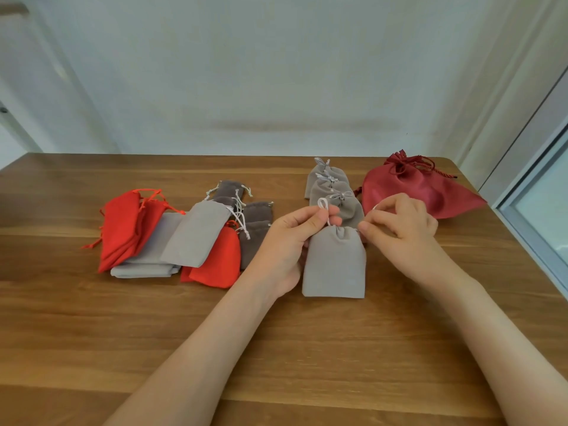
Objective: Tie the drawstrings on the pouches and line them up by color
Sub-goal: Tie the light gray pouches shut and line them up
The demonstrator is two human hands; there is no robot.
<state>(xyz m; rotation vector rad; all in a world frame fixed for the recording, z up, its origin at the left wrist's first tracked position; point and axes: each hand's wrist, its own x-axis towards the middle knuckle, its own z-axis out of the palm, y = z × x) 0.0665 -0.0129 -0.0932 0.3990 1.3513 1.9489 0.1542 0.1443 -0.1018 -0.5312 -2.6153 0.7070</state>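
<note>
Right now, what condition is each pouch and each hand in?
Grey pouch in the hands: mouth gathered, strings not yet knotted.
Left hand: pinches one white drawstring loop.
Right hand: pinches the other drawstring.
Three grey pouches behind: tied, overlapping in a row.
Dark red bag: cinched shut.
Mixed pile at left: strings loose, unsorted.

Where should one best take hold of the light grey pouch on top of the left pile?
Likely at its neck, the far-right end where the white cords come out. Come from above and the right: the grey pouch lies flat and slanted on top of the pile, and nothing covers it.
</note>
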